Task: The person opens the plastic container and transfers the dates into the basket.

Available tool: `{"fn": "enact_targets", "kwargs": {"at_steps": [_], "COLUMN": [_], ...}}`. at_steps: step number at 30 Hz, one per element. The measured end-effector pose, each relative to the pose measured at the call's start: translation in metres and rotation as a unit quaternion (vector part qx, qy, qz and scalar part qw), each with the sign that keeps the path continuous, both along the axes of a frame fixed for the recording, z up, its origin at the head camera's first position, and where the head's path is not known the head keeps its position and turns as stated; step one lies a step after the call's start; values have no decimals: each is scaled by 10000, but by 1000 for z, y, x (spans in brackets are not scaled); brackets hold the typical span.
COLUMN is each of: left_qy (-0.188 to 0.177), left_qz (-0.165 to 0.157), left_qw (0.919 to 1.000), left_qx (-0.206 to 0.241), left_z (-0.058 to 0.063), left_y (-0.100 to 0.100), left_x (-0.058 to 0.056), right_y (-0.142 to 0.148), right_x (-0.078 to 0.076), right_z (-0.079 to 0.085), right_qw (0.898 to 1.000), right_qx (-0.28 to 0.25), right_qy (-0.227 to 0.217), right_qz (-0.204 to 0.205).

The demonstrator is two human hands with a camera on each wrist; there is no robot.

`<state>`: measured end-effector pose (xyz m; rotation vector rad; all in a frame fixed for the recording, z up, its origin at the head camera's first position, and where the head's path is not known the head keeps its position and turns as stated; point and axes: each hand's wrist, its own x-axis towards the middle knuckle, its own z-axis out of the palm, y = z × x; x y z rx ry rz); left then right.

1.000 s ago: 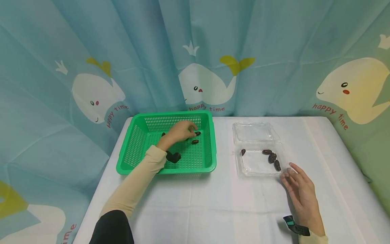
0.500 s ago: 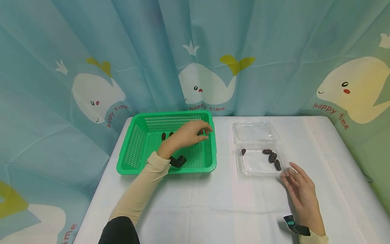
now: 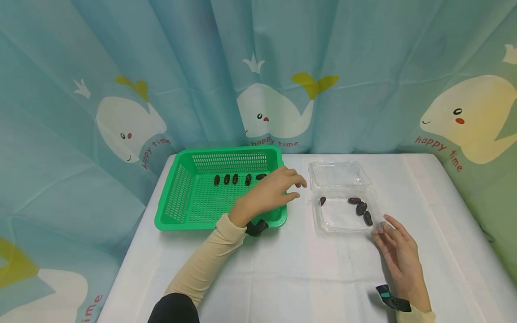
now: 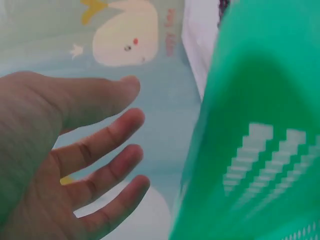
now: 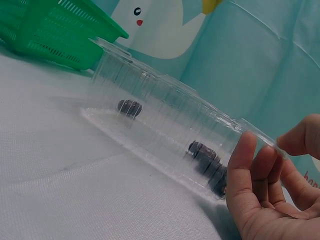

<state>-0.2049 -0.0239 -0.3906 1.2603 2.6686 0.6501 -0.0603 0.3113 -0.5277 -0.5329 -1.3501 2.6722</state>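
Note:
My left hand [image 3: 272, 190] hangs over the right rim of the green basket [image 3: 159, 220], its fingertips past the rim. In the left wrist view its fingers [image 4: 107, 132] are spread and loosely bent, with nothing between them. Several dark oval dried fruits, like dates [image 3: 235, 178], lie along the back of the basket floor; my left hand covers part of the basket. At the right, my right hand [image 3: 397, 258] pinches the near right corner rim of a clear plastic clamshell box [image 3: 339, 222]. Several more dates [image 5: 130, 108] lie inside that box.
The box's hinged lid [image 3: 337, 175] lies folded back behind it. A white cloth [image 3: 291, 278] covers the table. Behind the table hangs a blue curtain [image 3: 194, 58] with whale prints. A strip of tabletop separates basket and box.
My left hand has moved right, from inside the basket to over its right rim, bringing more of the row of dates into view. The right hand keeps its place on the box corner.

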Motion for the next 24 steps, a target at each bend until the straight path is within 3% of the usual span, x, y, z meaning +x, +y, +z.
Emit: {"fn": "enact_targets", "kwargs": {"at_steps": [9,15,24], "left_qy": [46,50,-330], "left_qz": [-76,-82,70], "left_qw": [9999,10000,9985], "left_qx": [74,11,431], "left_z": [-16,-26,-53], "left_y": [35,62,99], "left_x": [19,28,31], "right_y": [-1,-1,0], "right_x": [-1,-1,-2], "right_z": [1,0,0], "right_qw": [9995,9997,9994], "right_qx": [163,97,201], "right_qy": [-259,-196,-280], "right_qz": [-110,-129,-92]}}
